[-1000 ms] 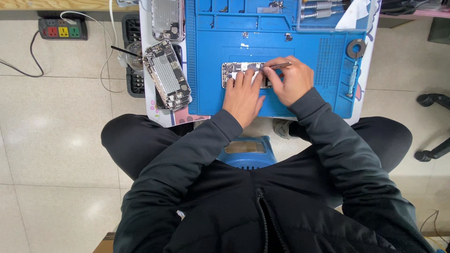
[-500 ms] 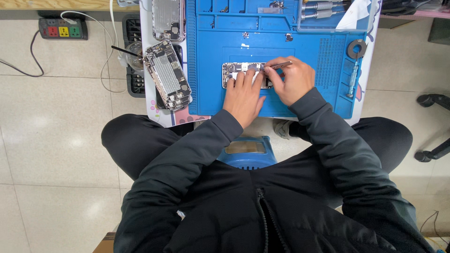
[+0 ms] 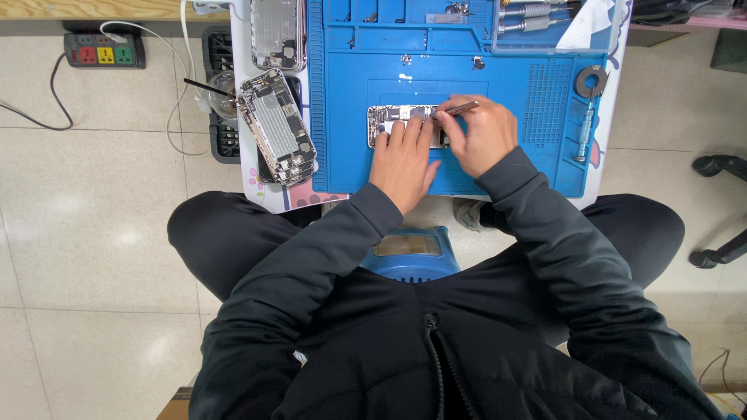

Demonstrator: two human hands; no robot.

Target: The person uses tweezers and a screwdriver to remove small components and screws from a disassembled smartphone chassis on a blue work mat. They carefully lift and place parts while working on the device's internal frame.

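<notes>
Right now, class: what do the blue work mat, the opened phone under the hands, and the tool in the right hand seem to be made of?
Blue work mat: probably silicone or soft rubber; matte, with moulded trays and ridges.
Opened phone: a metal frame holding circuit parts; silvery glints beside dark components.
Tool in the right hand: likely metal; thin, grey, slightly shiny. The left hand steadies the phone.
</notes>
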